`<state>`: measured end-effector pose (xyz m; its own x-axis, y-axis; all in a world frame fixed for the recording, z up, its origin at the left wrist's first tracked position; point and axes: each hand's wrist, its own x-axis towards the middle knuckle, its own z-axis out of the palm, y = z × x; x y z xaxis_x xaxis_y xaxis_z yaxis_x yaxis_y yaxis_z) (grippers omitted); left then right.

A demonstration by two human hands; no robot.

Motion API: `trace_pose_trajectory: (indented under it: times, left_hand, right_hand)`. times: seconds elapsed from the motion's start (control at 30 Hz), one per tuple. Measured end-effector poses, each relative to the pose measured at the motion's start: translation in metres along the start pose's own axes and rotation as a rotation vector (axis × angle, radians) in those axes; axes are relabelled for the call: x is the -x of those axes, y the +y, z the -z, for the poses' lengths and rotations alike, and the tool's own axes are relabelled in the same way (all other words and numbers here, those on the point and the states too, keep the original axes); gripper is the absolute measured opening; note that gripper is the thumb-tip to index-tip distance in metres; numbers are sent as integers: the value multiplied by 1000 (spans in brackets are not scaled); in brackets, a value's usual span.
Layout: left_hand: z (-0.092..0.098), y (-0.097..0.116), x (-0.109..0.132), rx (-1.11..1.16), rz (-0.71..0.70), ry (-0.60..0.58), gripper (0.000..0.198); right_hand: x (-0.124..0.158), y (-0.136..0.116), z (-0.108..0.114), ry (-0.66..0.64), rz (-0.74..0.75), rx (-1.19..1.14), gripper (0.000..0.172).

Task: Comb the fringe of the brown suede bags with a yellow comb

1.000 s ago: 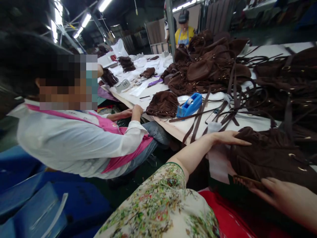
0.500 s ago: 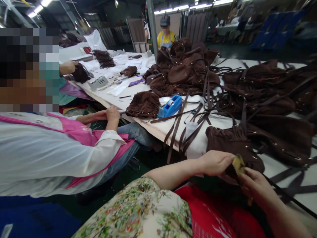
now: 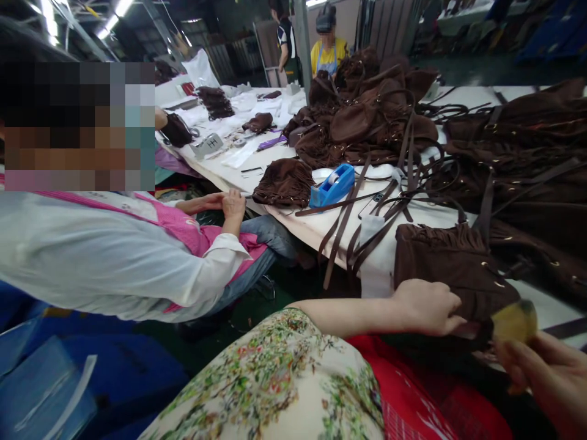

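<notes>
A dark brown fringed suede bag (image 3: 454, 269) lies at the near edge of the white worktable (image 3: 302, 223), hanging a little over it. My left hand (image 3: 428, 305) is closed on the bag's lower near edge. My right hand (image 3: 545, 373), low at the right, is closed on a small yellowish pad or brush (image 3: 513, 321) held against the bag's right corner; I cannot make out exactly what it is.
A blue tape dispenser (image 3: 332, 185) and another brown fringed bag (image 3: 284, 182) sit further along the table. A heap of brown bags and long straps (image 3: 385, 116) fills the middle and right. A co-worker's hands (image 3: 229, 201) rest at the table edge on the left; another person stands at the far end.
My right hand with the yellowish piece moved right and lower, away from my left hand. My left hand went from lying flat on the bag to gripping its near edge.
</notes>
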<state>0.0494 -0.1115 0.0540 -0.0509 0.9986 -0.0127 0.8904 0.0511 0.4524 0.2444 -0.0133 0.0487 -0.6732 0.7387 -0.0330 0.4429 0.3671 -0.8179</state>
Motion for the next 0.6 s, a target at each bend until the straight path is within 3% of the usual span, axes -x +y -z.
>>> trace_pose_trajectory:
  times: [0.07, 0.17, 0.3, 0.37, 0.47, 0.53, 0.6]
  left_hand:
    - [-12, 8, 11, -89, -103, 38, 34]
    - [-25, 19, 34, -175, -285, 47, 35]
    - [-15, 18, 63, -80, -619, 106, 35]
    - [0, 7, 66, 27, -521, 289, 35]
    - [19, -18, 49, 176, -88, 627, 35]
    - [23, -37, 30, 246, 134, 722, 33]
    - [17, -55, 10, 317, 215, 700, 29]
  right_hand:
    - [-20, -3, 0, 59, 40, 163, 41]
    - [-47, -12, -6, 132, 253, 466, 47]
    - [-65, -16, -16, 109, 465, 603, 54]
    - [-68, -15, -21, 43, 510, 591, 53]
    - [-72, -12, -28, -21, 513, 598, 52]
    - [-75, -11, -32, -29, 526, 648, 51]
    - [-78, -10, -37, -40, 564, 729, 51]
